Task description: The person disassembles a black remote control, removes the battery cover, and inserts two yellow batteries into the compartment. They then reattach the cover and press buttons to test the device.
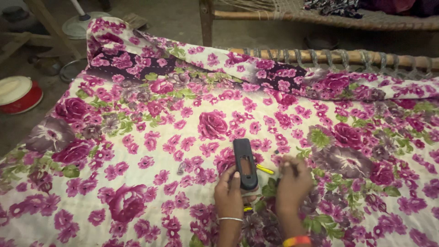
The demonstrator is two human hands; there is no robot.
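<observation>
Head view of a bed covered by a soft cream cotton sheet printed with magenta roses and green leaves [151, 137], creased and folded back along its far edge. Near the bed's near edge, the left hand [228, 194], wearing a thin silver bangle [230, 220], is clenched around the lower end of a flat, oblong black plastic device with a small rectangular window [245, 163], which stands tilted away from the person over the sheet. Just beside it, the right hand [292, 183], with an orange and yellow bangle [296, 240] at the wrist, rests on the sheet with fingers curled; whether it grasps anything cannot be told. A slim yellow rod-shaped object [265, 169] lies on the sheet between the two hands. Beyond the bed's far edge runs a round wooden rail wound with woven cord [338, 57]. A round red container with a pale lid [18, 93] sits on the earthen floor past the left edge.
</observation>
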